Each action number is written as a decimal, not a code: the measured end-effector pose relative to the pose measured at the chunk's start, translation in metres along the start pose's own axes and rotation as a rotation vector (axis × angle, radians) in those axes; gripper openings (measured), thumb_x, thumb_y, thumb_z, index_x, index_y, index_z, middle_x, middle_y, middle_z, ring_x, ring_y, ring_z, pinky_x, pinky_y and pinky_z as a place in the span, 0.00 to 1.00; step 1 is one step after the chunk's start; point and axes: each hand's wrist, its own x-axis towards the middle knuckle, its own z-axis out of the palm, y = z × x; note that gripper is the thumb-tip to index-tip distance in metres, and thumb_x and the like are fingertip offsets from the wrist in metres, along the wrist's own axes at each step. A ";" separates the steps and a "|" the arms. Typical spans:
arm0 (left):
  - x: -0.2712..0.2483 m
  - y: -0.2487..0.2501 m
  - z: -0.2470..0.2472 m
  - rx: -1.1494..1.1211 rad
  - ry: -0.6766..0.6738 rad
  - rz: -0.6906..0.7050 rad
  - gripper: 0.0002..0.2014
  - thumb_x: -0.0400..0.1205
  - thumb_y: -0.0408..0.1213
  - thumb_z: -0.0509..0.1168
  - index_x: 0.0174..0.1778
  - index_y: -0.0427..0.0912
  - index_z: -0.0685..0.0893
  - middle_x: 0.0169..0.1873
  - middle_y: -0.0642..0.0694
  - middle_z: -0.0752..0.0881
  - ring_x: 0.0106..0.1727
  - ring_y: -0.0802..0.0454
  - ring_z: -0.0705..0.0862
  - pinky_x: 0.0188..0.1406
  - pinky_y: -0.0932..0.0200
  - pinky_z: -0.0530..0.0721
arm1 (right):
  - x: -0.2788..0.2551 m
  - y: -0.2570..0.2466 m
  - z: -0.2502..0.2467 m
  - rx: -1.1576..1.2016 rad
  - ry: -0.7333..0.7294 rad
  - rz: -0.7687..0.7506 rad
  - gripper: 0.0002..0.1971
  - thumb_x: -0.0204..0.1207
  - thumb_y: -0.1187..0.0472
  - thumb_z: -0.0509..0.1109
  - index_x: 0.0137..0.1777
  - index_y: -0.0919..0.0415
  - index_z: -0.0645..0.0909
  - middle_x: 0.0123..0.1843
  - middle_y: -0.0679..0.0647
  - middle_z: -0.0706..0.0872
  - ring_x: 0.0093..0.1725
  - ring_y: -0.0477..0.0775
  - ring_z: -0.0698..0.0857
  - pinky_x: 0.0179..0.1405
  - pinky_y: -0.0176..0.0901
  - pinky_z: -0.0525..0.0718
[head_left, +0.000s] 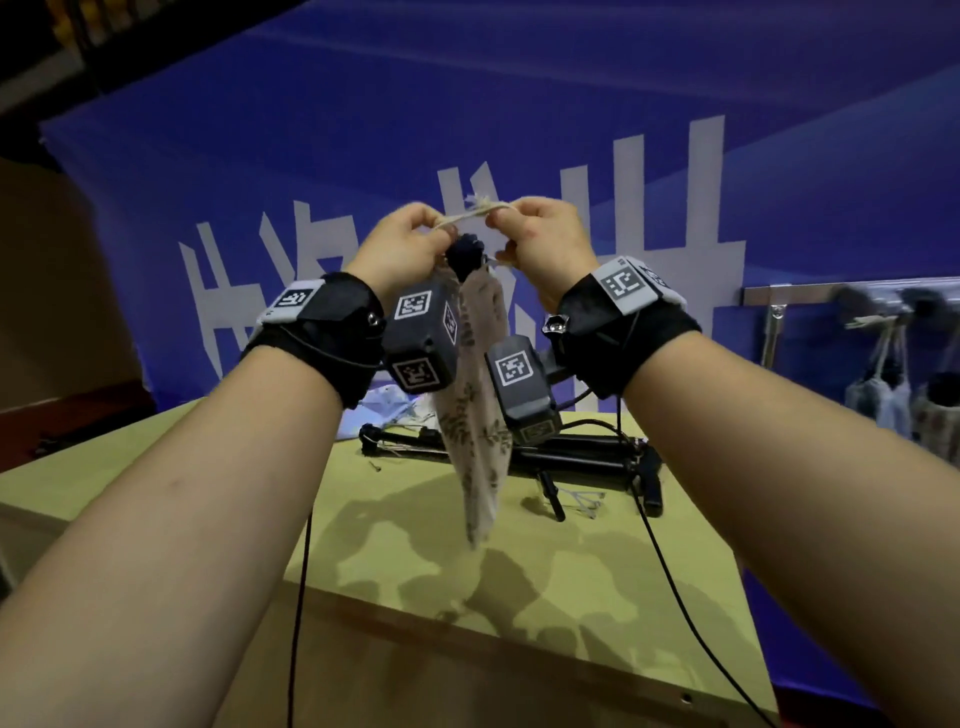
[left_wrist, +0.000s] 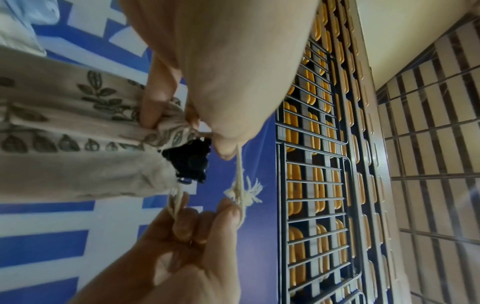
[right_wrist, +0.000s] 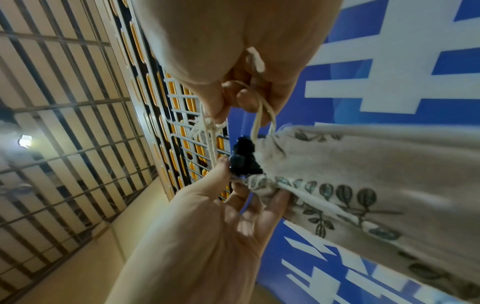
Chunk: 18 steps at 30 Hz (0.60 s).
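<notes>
Limp beige leaf-printed pouch (head_left: 475, 415), dark at the gathered mouth; knotted cream cord (head_left: 470, 212) pinched by fingers of left hand (head_left: 400, 249) and right hand (head_left: 545, 239)

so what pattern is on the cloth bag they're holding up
The cloth bag is beige, printed with dark leafy sprigs. It shows best in the left wrist view.

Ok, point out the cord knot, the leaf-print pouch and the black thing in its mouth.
cord knot (left_wrist: 242, 193): left wrist view, frayed end.
leaf-print pouch (head_left: 475, 457): head view, hanging body.
black thing (right_wrist: 245, 158): right wrist view, middle.
</notes>
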 end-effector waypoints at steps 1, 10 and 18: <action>0.001 0.011 -0.001 -0.020 0.003 0.015 0.11 0.86 0.42 0.61 0.37 0.51 0.74 0.34 0.52 0.81 0.35 0.54 0.80 0.38 0.60 0.79 | 0.001 -0.006 -0.006 0.009 0.024 -0.017 0.12 0.77 0.62 0.68 0.31 0.56 0.82 0.27 0.49 0.77 0.30 0.50 0.76 0.46 0.58 0.84; 0.009 0.094 0.061 -0.429 -0.062 0.017 0.09 0.81 0.37 0.66 0.34 0.48 0.79 0.26 0.50 0.82 0.45 0.43 0.81 0.61 0.30 0.81 | 0.001 -0.045 -0.110 0.026 0.185 -0.085 0.12 0.79 0.68 0.67 0.34 0.58 0.82 0.22 0.42 0.77 0.25 0.41 0.74 0.35 0.42 0.74; -0.006 0.168 0.188 -0.587 -0.295 0.022 0.09 0.85 0.35 0.62 0.39 0.48 0.76 0.34 0.48 0.81 0.39 0.47 0.81 0.63 0.36 0.82 | -0.017 -0.051 -0.251 -0.081 0.376 -0.054 0.13 0.76 0.75 0.62 0.38 0.60 0.82 0.26 0.53 0.75 0.20 0.44 0.71 0.24 0.36 0.70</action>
